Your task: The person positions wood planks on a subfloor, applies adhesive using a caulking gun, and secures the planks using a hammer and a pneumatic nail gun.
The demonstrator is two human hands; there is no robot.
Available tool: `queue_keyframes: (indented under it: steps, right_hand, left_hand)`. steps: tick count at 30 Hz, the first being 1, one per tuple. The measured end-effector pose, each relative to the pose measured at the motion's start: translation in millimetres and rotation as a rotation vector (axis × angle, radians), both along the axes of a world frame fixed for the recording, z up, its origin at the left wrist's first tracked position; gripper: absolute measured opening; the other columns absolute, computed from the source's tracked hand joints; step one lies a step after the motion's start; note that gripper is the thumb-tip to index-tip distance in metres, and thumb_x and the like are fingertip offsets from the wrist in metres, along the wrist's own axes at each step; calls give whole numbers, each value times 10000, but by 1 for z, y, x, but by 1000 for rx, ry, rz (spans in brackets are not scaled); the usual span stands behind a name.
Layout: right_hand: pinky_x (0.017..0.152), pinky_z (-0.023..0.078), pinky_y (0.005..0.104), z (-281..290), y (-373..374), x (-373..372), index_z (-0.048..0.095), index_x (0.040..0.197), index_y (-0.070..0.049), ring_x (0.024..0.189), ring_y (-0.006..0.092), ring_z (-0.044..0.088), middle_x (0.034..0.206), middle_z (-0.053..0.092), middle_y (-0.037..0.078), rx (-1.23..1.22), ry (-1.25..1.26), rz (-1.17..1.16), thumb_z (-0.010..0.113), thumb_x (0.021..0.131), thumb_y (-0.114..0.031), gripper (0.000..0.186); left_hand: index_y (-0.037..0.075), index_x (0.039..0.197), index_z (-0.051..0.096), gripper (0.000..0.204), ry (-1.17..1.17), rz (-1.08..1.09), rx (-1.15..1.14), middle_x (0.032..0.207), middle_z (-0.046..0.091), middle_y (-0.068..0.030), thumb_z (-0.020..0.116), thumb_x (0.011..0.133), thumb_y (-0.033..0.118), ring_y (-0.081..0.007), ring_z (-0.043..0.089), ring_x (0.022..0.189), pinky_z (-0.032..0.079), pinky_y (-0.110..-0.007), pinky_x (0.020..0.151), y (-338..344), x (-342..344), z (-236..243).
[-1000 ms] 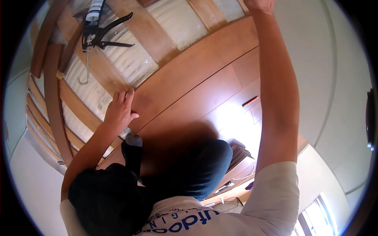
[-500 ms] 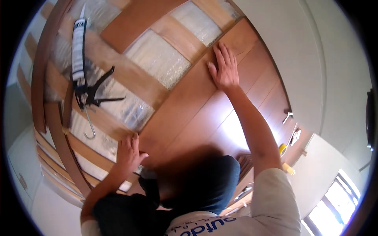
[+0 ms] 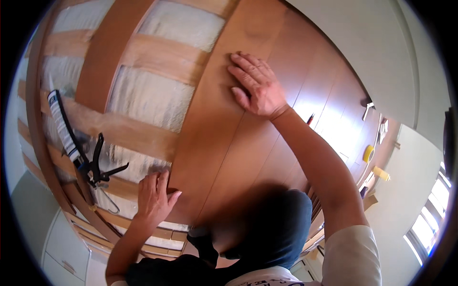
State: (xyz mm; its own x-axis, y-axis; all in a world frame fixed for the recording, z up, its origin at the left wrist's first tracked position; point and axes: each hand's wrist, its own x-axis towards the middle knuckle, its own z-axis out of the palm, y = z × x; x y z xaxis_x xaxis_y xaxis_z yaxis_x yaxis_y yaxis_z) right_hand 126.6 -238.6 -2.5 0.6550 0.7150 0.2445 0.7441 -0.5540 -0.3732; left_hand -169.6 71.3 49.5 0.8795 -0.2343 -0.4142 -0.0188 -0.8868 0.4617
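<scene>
My right hand [image 3: 255, 86] lies palm down on the outermost reddish-brown floorboard [image 3: 202, 128], its fingers extended and thumb apart. Nearer to me, my left hand [image 3: 155, 196] rests at that board's exposed long edge, close to its near end. Its fingers are stretched out, with the thumb over the board. Neither hand holds anything. Left of the laid boards, pale wooden battens [image 3: 136, 131] run across a whitish, shiny sheet [image 3: 148, 95]. A caulking gun [image 3: 67, 131] with a white tube and black handle lies on the battens, beyond my left hand.
A loose brown board [image 3: 102, 57] lies across the battens at the far left. A small dark and red pen-like item [image 3: 310, 119] sits beside my right forearm. Further right are a yellow tape roll [image 3: 369, 153], a yellow cylinder [image 3: 381, 173] and a pale wall [image 3: 367, 52].
The view has turned, shifting the caulking gun down and left in the picture. My right hand has moved back from the board's exposed edge. My left hand stays by that edge.
</scene>
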Motion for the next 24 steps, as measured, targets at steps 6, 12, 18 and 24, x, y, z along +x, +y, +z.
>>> queue_keyframes:
  steps: [6,12,18,24]
  right_hand:
    - [1172,440,491,-1,-7,3,711,1257,-44,1390,345,556,1462,623,129,56,2,-24,755,878,-200,412]
    - [1173,446,463,-3,-10,3,717,1244,-54,1374,307,573,1450,636,107,97,25,-42,738,884,-182,382]
    - [1172,450,448,-6,-13,2,730,1212,-55,1368,292,580,1437,646,97,84,-22,-53,730,864,-157,362]
    - [1172,449,443,-6,-11,1,727,1210,-54,1364,285,583,1431,649,97,101,3,-66,724,859,-136,360]
  left_hand:
    - [1,1513,433,793,-76,-182,-11,1378,493,-241,809,876,286,-434,515,1199,425,-535,1022,-1,87,-8]
    - [-51,1539,393,775,-270,-155,-84,1536,400,-271,755,919,241,-461,424,1371,342,-537,1153,-38,176,-31]
    - [-133,1537,347,759,-405,-13,-122,1604,337,-294,635,962,270,-482,320,1457,212,-574,1217,-66,169,-61]
    - [-136,1537,352,775,-405,-27,-106,1602,341,-290,614,972,326,-473,324,1460,221,-561,1213,-64,170,-63]
